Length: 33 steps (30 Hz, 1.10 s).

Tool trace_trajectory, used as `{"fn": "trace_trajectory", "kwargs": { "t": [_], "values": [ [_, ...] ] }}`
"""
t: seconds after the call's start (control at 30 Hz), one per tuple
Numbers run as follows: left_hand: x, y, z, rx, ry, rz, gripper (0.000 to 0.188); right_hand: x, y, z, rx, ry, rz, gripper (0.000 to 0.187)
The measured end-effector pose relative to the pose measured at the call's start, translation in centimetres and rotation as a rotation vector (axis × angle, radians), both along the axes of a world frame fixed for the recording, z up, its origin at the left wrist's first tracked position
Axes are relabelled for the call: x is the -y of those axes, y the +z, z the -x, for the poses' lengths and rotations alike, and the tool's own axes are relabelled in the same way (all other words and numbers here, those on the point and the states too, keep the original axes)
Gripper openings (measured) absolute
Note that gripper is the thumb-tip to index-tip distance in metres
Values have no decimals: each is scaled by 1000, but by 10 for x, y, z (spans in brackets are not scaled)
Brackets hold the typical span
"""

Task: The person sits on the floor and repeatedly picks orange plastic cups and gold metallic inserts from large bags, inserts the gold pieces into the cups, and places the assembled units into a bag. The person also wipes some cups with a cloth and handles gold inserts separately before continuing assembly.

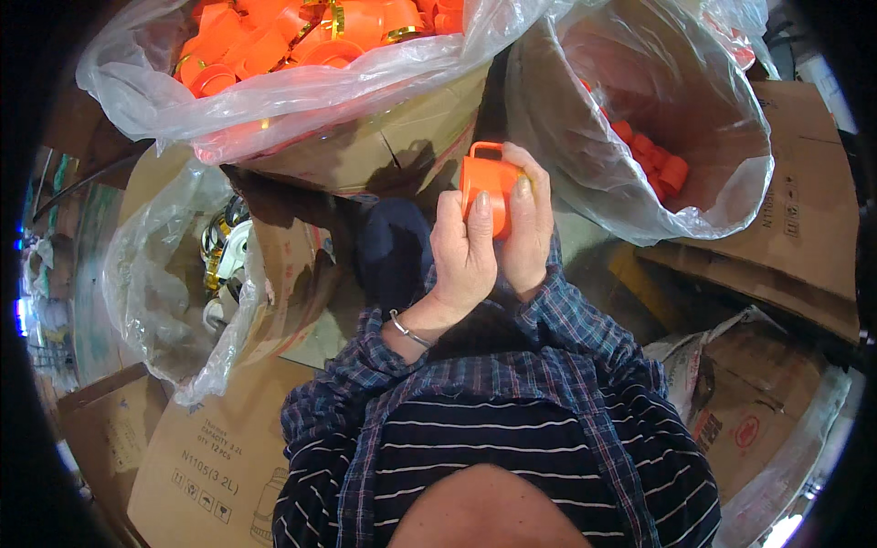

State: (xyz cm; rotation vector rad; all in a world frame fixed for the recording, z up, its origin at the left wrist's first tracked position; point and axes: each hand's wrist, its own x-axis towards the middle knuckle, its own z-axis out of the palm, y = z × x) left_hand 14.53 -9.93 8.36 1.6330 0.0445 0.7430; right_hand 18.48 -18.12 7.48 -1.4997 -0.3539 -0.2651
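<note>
Both hands hold one orange plastic cup (490,179) with a squared loop handle, up in front of my body. My left hand (464,247) grips its left side, the thumb pressed along the wall. On the other side my right hand (528,219) wraps round it, with the thumb on the front. Fingertips behind the cup are hidden. Beyond my hands stands a large carton lined with clear plastic, heaped with orange cups (265,50), some with shiny gold bands. To the right, a plastic-lined bin (585,173) has several orange cups (671,173) at its bottom.
At the left, a plastic-lined carton (174,320) holds white, black and gold-banded parts (233,251). A printed cardboard box (206,438) lies near left. Flattened cardboard (804,210) stands at the right, and a torn plastic-wrapped carton (758,393) sits near right.
</note>
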Motion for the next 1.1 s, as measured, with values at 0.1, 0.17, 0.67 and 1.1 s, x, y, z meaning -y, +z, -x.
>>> {"fn": "trace_trajectory", "kwargs": {
  "t": [0.1,0.17,0.67,1.1],
  "values": [
    [-10,-1,-8,-299,-85,325,27,5,1,-5,293,-189,379,29],
    [-23,-2,-17,-466,-258,847,25,11,-1,-12,573,-153,507,34],
    [-33,-1,-7,-442,-602,806,45,32,12,-24,-371,424,-37,35],
    [-38,42,26,-349,-466,-119,66,49,39,-3,-27,257,277,51]
  ]
}}
